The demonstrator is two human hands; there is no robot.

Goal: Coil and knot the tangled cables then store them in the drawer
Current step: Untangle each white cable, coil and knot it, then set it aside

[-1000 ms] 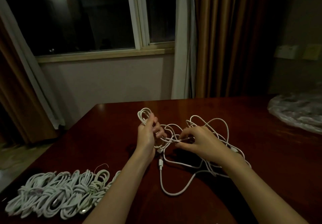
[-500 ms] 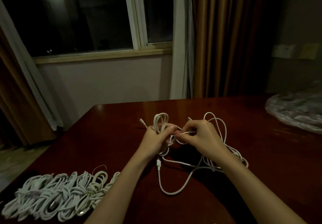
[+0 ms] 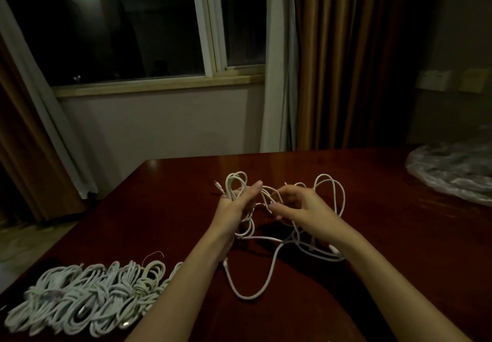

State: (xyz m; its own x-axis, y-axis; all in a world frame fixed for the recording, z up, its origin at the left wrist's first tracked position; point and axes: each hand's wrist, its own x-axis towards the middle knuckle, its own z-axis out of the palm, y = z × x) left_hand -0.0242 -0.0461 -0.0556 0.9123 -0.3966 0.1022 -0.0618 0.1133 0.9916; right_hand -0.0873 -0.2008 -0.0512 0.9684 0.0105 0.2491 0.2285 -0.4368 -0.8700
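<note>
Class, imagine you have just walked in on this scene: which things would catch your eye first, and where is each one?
First, the tangled white cable at the table's centre, held between the left hand, gripping a small coil, and the right hand, fingers spread among the loops. Next, the row of coiled, knotted cables at the near left edge.

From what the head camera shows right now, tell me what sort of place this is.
Probably a hotel room or bedroom at night: a dark window with long curtains, a glossy wooden table, and wall switch plates.
</note>
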